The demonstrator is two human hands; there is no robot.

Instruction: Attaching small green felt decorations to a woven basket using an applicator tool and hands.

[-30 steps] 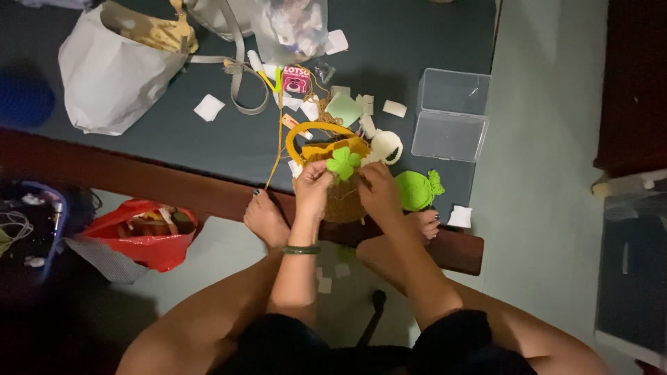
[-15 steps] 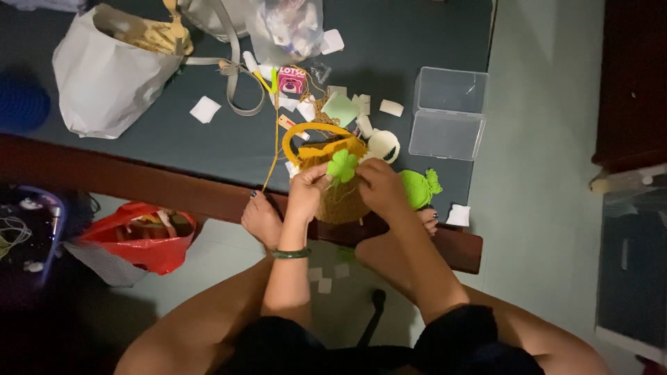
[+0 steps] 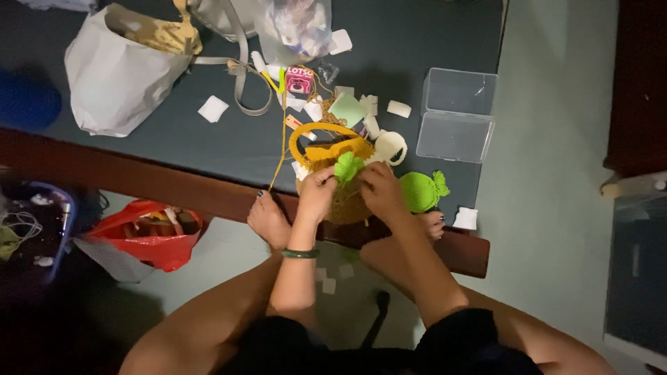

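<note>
My left hand (image 3: 318,191) and my right hand (image 3: 379,189) meet over a small bright green crocheted piece (image 3: 347,167), both pinching it. Under the hands sits a brown woven basket (image 3: 345,205) with a yellow crocheted handle (image 3: 324,142), near the front edge of the dark table (image 3: 208,149). A green bangle (image 3: 300,253) circles my left wrist. A second green crocheted piece (image 3: 422,191) lies just right of my right hand. Yellow yarn (image 3: 281,156) trails from the pile toward the table edge.
A white bag (image 3: 114,69) stands at the back left, a clear plastic box (image 3: 457,114) at the right. Paper scraps, a pink packet (image 3: 299,80) and a white roll (image 3: 391,146) lie behind the basket. A red bag (image 3: 149,236) sits on the floor by my bare feet.
Both hands stay on the green piece over the basket with small finger shifts. The view has drifted slightly.
</note>
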